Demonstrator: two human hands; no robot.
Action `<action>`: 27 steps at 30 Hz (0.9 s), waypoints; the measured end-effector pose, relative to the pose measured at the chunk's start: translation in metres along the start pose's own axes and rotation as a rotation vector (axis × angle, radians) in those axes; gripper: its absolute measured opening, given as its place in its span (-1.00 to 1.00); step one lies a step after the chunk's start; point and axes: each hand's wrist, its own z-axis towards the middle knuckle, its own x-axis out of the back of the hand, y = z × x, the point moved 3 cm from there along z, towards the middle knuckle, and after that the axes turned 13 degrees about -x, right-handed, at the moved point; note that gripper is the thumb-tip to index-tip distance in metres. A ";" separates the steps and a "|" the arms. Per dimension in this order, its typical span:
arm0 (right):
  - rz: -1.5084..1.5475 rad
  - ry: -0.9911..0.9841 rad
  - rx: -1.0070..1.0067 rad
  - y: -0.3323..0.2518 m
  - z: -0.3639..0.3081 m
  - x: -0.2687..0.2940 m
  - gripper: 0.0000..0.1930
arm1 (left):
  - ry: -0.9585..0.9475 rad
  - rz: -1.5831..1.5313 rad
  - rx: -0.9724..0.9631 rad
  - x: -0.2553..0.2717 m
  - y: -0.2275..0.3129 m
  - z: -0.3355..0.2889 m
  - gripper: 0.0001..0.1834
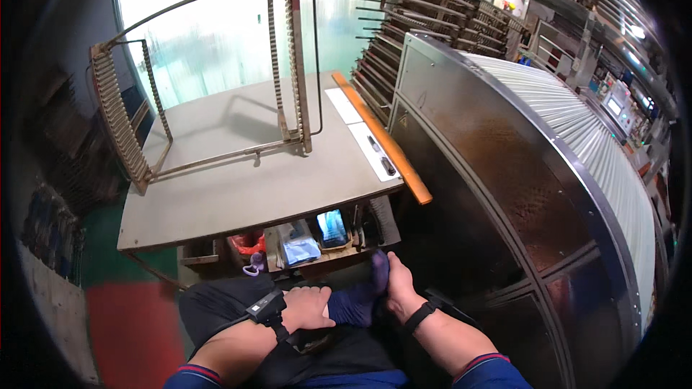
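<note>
A foot in a dark navy sock is drawn up across my lap, its toes pointing up and away from me. My left hand lies flat over the lower leg just above the sock, fingers stretched out side by side. Against the sole and toes rests my right hand, curved around the foot's right side; some of its fingertips are hidden. Black bands with small devices circle both wrists. Dark trousers cover my legs.
Ahead stands a table bearing a slotted metal rack, paper with a black marker and an orange strip. Below, an open drawer holds small packages. A large metal cabinet closes off the right; stacked racks stand behind.
</note>
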 end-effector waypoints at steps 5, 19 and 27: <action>-0.049 0.025 0.025 0.006 0.000 0.014 -0.55 | 0.031 0.015 -0.044 -0.014 0.001 0.003 -0.23; -0.096 -0.018 0.088 0.022 0.076 0.073 -0.57 | 0.002 -0.022 -0.059 -0.028 -0.024 0.052 -0.21; -0.607 0.256 0.492 0.013 0.071 0.105 -0.75 | 0.000 -0.292 -0.166 -0.026 -0.045 0.071 -0.35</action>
